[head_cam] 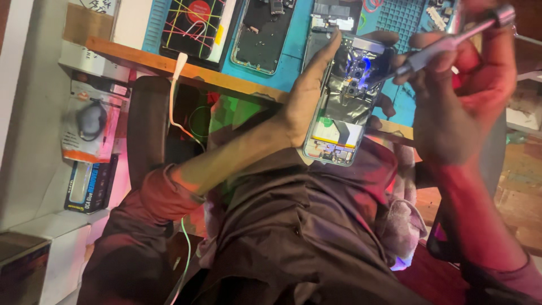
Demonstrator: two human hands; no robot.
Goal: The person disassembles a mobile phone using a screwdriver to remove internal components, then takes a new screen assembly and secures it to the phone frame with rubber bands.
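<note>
The person wears a dark brownish shirt — its sleeves pushed up to bunch at the elbows — creased across the front; the left hand (307,93) and right hand (463,96) are bare.

wooden bench (169,65) | blue repair mat (291,65) | two phone bodies (262,34)
</note>
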